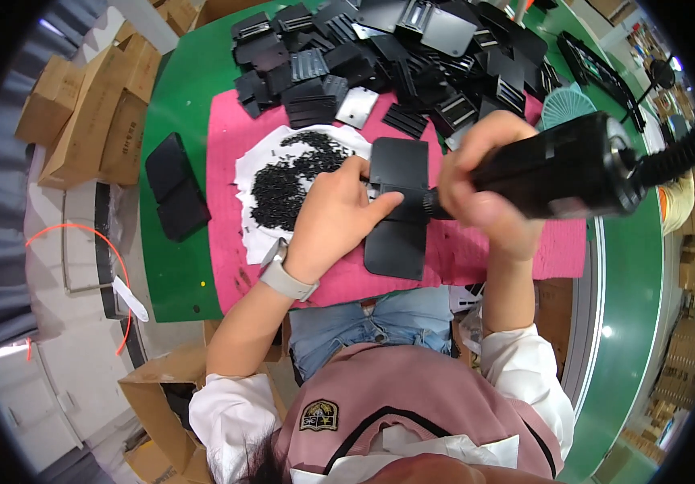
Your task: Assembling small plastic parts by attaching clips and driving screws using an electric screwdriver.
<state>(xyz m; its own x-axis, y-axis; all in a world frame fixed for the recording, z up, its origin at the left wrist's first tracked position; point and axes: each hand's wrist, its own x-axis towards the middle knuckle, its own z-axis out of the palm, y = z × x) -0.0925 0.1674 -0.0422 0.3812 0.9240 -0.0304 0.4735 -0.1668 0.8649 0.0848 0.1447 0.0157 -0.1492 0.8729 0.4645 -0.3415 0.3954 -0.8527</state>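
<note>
A black hinged panel (397, 248) with two rounded plates lies on the pink mat (476, 252) in front of me. My left hand (331, 208) grips its middle at the left edge, thumb laid on the panel and fingertips partly hidden. In my right hand (488, 185) is a black electric screwdriver (561, 165), held level with its tip pointing left at the panel's hinge section. Exactly where the tip touches is hidden. Beside my left hand, a pile of small black screws (283, 189) rests on a white cloth (247, 161).
Many black hinged parts (364, 64) are heaped at the table's far side. Another black panel (176, 187) lies on the green table (172, 274) at left. A teal fan-shaped guard (569, 106) stands far right. Cardboard boxes (93, 121) are stacked left of the table.
</note>
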